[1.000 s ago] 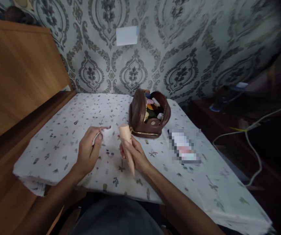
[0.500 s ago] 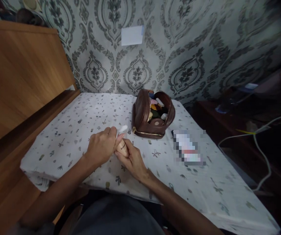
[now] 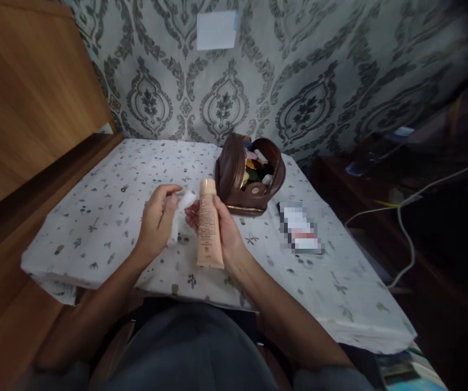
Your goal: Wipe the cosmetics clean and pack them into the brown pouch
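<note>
My right hand (image 3: 229, 231) is wrapped round a beige squeeze tube (image 3: 209, 228), held cap up with small print facing me. The tube's lower end is flat and wide. To its left, my left hand (image 3: 158, 220) pinches a crumpled white wipe (image 3: 183, 203) between thumb and fingers, and part of it hangs below the hand. The wipe reaches close to the right hand's fingertips; whether they touch is hard to tell. Just behind the tube stands an open brown toiletry bag (image 3: 229, 174) with a gold zipper and several small items inside.
A blurred-out phone (image 3: 301, 228) lies to the right of the bag on the patterned white tablecloth (image 3: 283, 288). Wooden furniture (image 3: 34, 70) borders the left side. On the far right are a white cable (image 3: 405, 239) and a clear plastic bottle (image 3: 360, 165).
My hands have moved apart, and the tube, earlier mostly covered by them, now stands upright in full view in my right hand. The wipe stays with my left hand. The view has tilted down.
</note>
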A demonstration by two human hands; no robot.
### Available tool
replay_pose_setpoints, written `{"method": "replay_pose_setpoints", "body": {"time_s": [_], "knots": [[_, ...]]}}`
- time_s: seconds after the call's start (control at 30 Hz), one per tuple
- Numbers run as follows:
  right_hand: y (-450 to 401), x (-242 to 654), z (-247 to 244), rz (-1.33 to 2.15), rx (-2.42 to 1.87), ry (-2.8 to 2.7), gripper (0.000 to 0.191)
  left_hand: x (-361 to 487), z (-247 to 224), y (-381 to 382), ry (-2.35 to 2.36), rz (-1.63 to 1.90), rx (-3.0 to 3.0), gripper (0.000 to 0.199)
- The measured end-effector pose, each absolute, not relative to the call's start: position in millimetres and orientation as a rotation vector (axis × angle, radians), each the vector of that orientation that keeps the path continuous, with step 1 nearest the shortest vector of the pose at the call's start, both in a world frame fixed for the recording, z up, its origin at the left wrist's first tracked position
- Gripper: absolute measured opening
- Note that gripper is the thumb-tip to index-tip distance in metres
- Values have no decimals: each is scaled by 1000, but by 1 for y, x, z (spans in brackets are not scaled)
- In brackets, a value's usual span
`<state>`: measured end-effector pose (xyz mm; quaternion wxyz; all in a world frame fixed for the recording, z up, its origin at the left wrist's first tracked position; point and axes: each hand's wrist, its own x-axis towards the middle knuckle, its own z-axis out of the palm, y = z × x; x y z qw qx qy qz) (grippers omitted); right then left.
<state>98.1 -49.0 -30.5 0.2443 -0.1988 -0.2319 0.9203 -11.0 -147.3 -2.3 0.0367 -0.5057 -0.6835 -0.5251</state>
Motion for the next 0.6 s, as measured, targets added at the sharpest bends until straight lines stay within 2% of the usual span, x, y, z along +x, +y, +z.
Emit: {"method": "replay_pose_setpoints", "body": {"time_s": [0.13, 0.4, 0.6], "knots": [[-59, 83, -37, 2562, -632, -476, 24, 3, -19, -140, -1961, -1550, -1730, 36], [-41, 79, -26, 2502, -544, -242, 47, 23, -46, -179, -1772, -1479, -2142, 48], [-38, 75, -18, 2325, -459, -199, 32, 29, -68, -193, -2031, -1485, -1832, 55]]}}
